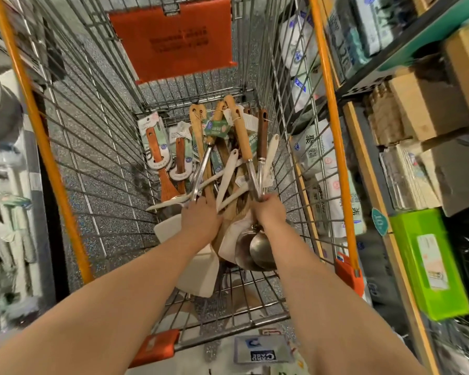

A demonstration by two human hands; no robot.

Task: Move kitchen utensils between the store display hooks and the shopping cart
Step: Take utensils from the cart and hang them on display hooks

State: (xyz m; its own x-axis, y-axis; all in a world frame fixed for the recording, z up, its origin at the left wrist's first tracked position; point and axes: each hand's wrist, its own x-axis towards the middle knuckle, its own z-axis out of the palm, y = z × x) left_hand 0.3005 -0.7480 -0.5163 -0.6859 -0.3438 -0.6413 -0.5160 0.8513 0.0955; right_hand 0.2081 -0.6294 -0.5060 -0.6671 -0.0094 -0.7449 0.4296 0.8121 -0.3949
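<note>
- Both bare forearms enter from the bottom of the frame and angle inward, reaching down into the shopping cart [106, 131]. The hands sit near frame centre, close together but apart.
- Left hand [201, 216]: back toward the camera, lying on the utensil pile [222, 161]. Fingertips are lost among white handles and a steel shaft; cannot tell whether it grips anything.
- Right hand [268, 209]: fingers curled round the steel shafts of two ladles [261, 253]. Bowls sit just below the wrist, wooden handles point to the cart's far end.
- White spatula [198, 277]: broad blade under the left forearm, low in the cart.
- Carded wooden turners [157, 155] lie at the pile's left edge, by the far wall.
- Pile covers most of the floor; open wire floor shows only at the near end, below the spatula blade.
- Orange rails [333, 125] edge the cart top on both sides. Stocked shelves [423, 109] stand close along the right, and an orange flap [171, 36] hangs at upper centre.
</note>
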